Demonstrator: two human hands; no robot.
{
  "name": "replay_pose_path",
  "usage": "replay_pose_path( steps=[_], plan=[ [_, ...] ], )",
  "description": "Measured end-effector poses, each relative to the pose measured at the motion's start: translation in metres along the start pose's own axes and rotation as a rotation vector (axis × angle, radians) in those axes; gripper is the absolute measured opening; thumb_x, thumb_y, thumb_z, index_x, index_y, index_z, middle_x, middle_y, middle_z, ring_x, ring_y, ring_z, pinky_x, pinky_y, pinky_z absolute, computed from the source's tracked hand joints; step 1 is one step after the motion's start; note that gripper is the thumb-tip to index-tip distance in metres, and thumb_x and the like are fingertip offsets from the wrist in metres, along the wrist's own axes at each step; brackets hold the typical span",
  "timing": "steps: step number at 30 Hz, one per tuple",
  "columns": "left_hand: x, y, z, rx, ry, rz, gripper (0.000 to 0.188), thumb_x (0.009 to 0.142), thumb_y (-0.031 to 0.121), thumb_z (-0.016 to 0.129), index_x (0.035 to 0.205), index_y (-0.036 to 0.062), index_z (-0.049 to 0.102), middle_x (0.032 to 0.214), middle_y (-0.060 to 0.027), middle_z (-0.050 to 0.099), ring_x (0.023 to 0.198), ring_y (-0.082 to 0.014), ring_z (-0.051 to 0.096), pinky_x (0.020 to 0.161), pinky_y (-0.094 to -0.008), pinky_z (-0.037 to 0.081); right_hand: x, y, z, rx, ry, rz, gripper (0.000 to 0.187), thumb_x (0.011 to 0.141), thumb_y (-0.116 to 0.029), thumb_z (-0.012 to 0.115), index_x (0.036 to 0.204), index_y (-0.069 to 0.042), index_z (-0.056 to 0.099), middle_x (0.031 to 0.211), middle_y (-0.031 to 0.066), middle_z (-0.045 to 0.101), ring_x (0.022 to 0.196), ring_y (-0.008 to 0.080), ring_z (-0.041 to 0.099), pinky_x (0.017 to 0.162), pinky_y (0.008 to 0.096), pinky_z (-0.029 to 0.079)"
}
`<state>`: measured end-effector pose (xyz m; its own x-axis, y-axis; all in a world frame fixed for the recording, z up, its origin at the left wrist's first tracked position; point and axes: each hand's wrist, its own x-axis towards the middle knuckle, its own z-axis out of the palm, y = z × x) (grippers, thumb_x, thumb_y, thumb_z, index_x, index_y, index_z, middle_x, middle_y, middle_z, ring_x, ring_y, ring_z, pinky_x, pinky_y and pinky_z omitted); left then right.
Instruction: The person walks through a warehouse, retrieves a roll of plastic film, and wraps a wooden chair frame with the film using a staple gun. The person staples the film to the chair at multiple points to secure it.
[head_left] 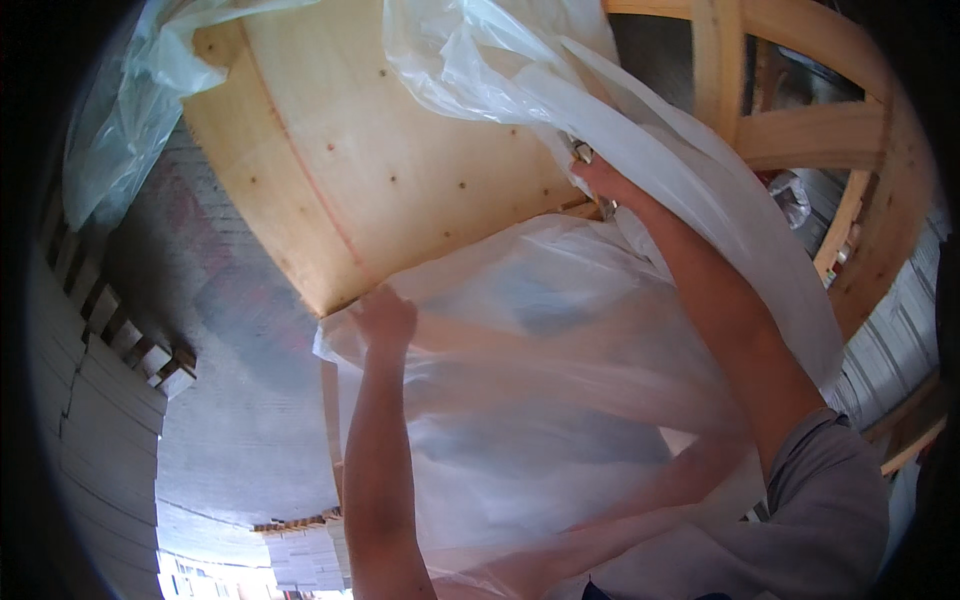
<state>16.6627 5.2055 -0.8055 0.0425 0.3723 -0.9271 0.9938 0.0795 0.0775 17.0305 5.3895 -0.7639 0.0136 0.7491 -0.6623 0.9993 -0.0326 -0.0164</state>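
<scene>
A pale plywood panel [400, 130], dotted with small dark marks and crossed by a reddish line, rises ahead of me. Over its near edge hangs translucent plastic sheeting [540, 400], which spreads down in front of me. My left hand [385, 317] is closed on the sheeting at the panel's lower left corner. Farther right, by the near edge, my right hand [603, 180] is closed around a tool with shiny metal parts [582, 152]; its kind is mostly hidden by the fingers. A loose fold of sheeting lies along my right forearm.
More plastic [130, 130] drapes off the panel's far left corner. A wooden frame [800, 135] with curved-looking beams stands at the right. Stacked white boards [90, 440] line the left, beside a grey concrete floor [235, 400]. Another pale stack [303, 558] stands at the lower left.
</scene>
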Motion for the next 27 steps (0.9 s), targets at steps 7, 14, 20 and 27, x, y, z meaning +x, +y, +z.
replay_pose_path(
  steps=[7, 14, 20, 27],
  plan=[
    [0.009, 0.223, -0.021, -0.298, -0.045, 0.427, 0.069, 0.096, 0.057, 0.036, 0.145, 0.0092, 0.041, 0.150, -0.0157, 0.039, 0.138, -0.0341, 0.036, 0.111, -0.0555, 0.027, -0.001, 0.036, -0.050, -0.149, 0.197, 0.002, 0.049, 0.084, -0.035, 0.064, 0.121, -0.003, 0.059, 0.113, 0.0213, 0.064, 0.106, 0.0375, 0.060, 0.090, 0.0450, 0.047],
    [-0.047, 0.302, 0.001, -0.494, -0.228, 0.434, 0.071, 0.097, 0.058, 0.031, 0.151, 0.0127, 0.028, 0.158, -0.0147, 0.021, 0.146, -0.0337, 0.017, 0.113, -0.0602, 0.015, 0.027, -0.028, -0.013, 0.208, -0.339, 0.153, 0.040, 0.082, -0.029, 0.060, 0.107, 0.002, 0.061, 0.103, 0.0229, 0.066, 0.098, 0.0376, 0.063, 0.086, 0.0459, 0.050],
    [-0.048, 0.298, 0.009, -0.529, -0.168, 0.453, 0.069, 0.097, 0.055, 0.033, 0.149, 0.0109, 0.032, 0.157, -0.0161, 0.024, 0.145, -0.0346, 0.019, 0.113, -0.0609, 0.016, 0.034, -0.049, 0.077, 0.187, 0.078, -0.124, 0.048, 0.083, -0.036, 0.062, 0.115, -0.001, 0.056, 0.120, 0.0216, 0.060, 0.112, 0.0356, 0.058, 0.092, 0.0455, 0.046],
    [-0.047, 0.301, 0.013, -0.532, -0.150, 0.427, 0.068, 0.096, 0.054, 0.035, 0.147, 0.0097, 0.036, 0.155, -0.0171, 0.027, 0.145, -0.0353, 0.021, 0.112, -0.0616, 0.018, -0.016, 0.066, 0.084, -0.231, -0.843, -0.031, 0.041, 0.072, -0.023, 0.068, 0.105, 0.000, 0.068, 0.098, 0.0220, 0.068, 0.091, 0.0358, 0.067, 0.080, 0.0451, 0.053]
  ],
)
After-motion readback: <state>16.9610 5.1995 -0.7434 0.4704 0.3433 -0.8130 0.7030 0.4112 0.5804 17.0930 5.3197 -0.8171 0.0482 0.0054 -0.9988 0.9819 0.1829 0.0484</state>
